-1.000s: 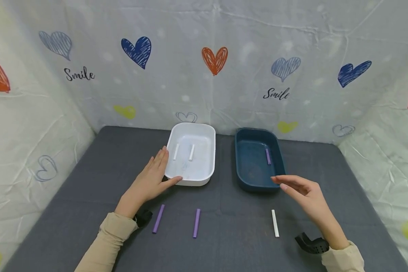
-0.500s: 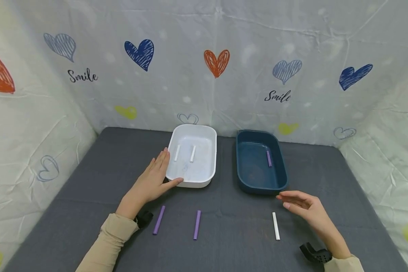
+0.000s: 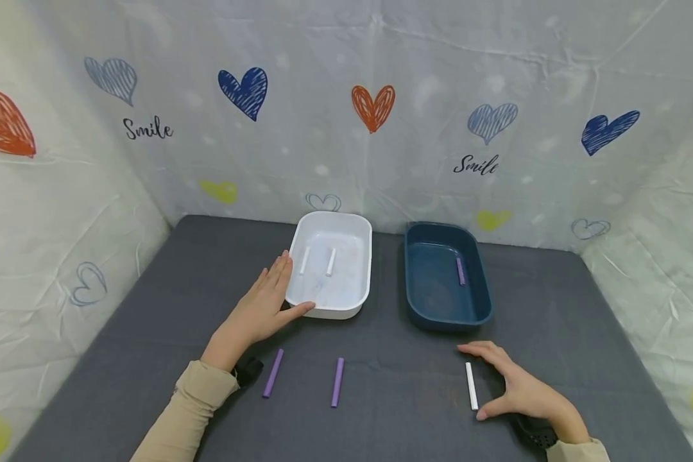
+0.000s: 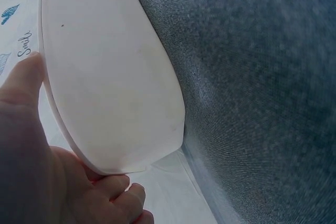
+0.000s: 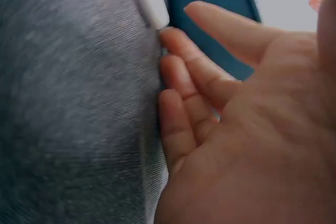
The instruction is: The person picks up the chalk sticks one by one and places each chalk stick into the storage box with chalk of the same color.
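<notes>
From my end I see the right hand (image 3: 522,387) open wide and holding nothing, forefinger tip just past the far end of a white stick (image 3: 471,386), chalk by its look, thumb at the near end; whether it touches, I can't tell. Beyond that hand, a little to its left, sits the dark blue tray (image 3: 430,298), with one purple stick (image 3: 460,271) in it. The left hand (image 3: 254,316) rests against the white tray (image 3: 330,314) on its right, fingers extended along the outer side, thumb on the near rim. Inside lie two white sticks (image 3: 330,262). I judge the work half done: three sticks are in trays, while the white one by the right hand and two purple sticks (image 3: 337,383), just right of the left wrist and farther right, seem left.
</notes>
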`<state>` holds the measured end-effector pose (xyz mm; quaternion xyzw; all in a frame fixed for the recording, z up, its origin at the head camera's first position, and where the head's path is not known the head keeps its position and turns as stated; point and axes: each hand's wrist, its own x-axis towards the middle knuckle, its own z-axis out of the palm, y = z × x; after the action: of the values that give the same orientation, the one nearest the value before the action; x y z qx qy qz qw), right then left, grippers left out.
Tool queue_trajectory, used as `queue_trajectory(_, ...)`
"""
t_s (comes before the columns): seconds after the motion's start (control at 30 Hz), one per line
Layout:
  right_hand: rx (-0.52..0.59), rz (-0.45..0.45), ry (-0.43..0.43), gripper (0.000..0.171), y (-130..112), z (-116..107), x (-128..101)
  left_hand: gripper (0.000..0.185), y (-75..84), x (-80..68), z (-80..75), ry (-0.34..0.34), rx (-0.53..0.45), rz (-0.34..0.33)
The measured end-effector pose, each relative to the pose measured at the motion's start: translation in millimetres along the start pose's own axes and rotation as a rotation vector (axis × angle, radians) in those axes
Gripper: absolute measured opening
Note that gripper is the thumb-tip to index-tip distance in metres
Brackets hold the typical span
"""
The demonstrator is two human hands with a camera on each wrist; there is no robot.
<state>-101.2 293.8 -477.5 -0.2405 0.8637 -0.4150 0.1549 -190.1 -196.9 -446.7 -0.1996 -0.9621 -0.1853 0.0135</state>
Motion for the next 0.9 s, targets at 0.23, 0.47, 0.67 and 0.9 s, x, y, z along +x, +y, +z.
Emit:
queue_trajectory(0.23, -0.071, -0.014, -0.030, 0.112, -3.8, 5.0, 1.2, 0.105, 1.1, 0.7, -1.4, -0.002, -0.001, -0.003)
queue_trajectory(0.47, -0.159, -0.041, 0.001, 0.109, -4.5, 7.0, 3.6, 0.105, 1.3, 0.3, -2.1, -0.002, -0.007, -0.003)
queue_trajectory(0.67, -0.149, -0.016, 0.002, 0.104, -5.6, 8.5, 3.4, 0.105, 0.2, 0.9, -0.1, -0.009, -0.006, -0.005)
queue_trajectory(0.9, -0.114, 0.010, 0.036, 0.100, -5.3, 10.0, 5.1, 0.105, -0.3, 0.7, 1.5, -0.001, -0.003, 0.001)
